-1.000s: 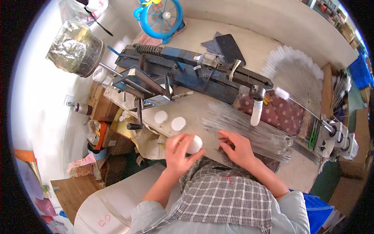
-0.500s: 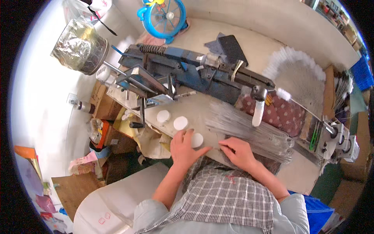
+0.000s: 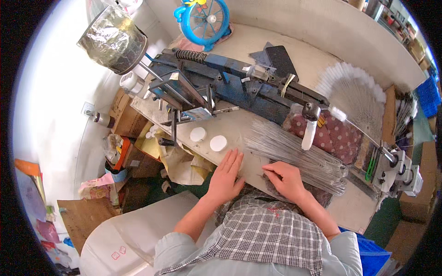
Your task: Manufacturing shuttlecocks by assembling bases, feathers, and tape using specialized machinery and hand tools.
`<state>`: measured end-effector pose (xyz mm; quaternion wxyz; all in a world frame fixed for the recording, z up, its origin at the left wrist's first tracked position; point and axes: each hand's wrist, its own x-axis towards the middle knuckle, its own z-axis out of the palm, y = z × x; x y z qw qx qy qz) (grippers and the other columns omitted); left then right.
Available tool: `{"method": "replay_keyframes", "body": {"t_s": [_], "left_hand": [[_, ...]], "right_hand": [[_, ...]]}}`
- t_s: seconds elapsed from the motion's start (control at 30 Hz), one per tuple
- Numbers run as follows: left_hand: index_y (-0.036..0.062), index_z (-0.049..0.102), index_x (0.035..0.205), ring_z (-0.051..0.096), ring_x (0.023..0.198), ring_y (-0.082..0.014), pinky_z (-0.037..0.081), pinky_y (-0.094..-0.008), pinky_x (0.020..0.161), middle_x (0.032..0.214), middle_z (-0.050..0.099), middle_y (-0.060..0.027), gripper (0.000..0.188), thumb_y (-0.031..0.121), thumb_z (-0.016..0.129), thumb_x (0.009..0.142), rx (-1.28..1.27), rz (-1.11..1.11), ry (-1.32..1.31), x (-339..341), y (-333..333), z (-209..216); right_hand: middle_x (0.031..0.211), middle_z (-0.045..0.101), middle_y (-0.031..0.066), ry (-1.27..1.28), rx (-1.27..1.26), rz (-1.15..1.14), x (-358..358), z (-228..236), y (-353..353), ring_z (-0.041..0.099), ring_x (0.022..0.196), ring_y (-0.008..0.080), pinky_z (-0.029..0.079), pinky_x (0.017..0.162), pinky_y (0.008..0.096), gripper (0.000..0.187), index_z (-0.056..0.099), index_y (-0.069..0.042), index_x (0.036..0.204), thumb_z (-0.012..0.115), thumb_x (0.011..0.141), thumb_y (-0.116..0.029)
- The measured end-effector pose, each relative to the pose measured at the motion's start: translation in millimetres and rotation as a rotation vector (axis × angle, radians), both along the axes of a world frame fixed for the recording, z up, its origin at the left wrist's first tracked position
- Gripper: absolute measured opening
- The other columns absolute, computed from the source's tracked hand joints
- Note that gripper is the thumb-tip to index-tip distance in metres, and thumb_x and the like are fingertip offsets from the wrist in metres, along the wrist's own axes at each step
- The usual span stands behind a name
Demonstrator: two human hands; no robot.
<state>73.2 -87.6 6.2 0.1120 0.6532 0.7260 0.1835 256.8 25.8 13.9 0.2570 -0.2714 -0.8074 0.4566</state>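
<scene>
My left hand [image 3: 225, 178] lies flat at the table's near edge, its fingers stretched forward and close together. Beyond its fingertips lie two white round discs, a nearer disc [image 3: 218, 143] and a farther disc [image 3: 198, 134]. What is under the palm is hidden. To the right, my right hand [image 3: 285, 180] has thumb and forefinger pinched together low over the table edge; anything between them is too small to make out. A bundle of thin metal wires [image 3: 294, 154] lies just beyond the right hand.
A blue-black machine [image 3: 248, 94] with a spring and a white-handled lever [image 3: 309, 131] spans the table. At its right end a white brush [image 3: 338, 114] sits on a rod. Many white-tipped brushes [image 3: 354, 85] fan out behind. A foil-wrapped lamp [image 3: 115, 43] stands left.
My left hand has turned flat, with its thumb drawn in, and the third white disc that lay beside it no longer shows. The right hand stays pinched. The whole view has shifted slightly.
</scene>
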Motion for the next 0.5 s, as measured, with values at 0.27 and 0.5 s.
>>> {"method": "replay_keyframes", "body": {"t_s": [0.27, 0.5], "left_hand": [[-0.0011, 0.044, 0.126, 0.054, 0.106, -0.0252, 0.046, -0.0353, 0.087, 0.120, 0.052, -0.0150, 0.059, -0.006, 0.066, 0.072, 0.102, 0.286, -1.017, -13, -10, 9], [-0.0026, 0.050, 0.121, 0.058, 0.093, -0.0158, 0.049, -0.0295, 0.078, 0.109, 0.057, -0.0107, 0.058, 0.001, 0.074, 0.068, 0.178, 0.186, -1.011, 4, -10, 24]], "right_hand": [[0.080, 0.064, 0.0084, 0.029, -0.270, 0.048, -2, 2, -5, 0.059, 0.066, 0.0153, 0.046, 0.060, 0.0273, 0.016, 0.065, -0.004, 0.094, 0.062, 0.082, -0.014], [0.079, 0.064, 0.0023, 0.136, -0.725, 0.133, -11, 2, -18, 0.055, 0.067, 0.0064, 0.044, 0.059, 0.0238, 0.020, 0.064, -0.003, 0.096, 0.060, 0.086, -0.020]]}}
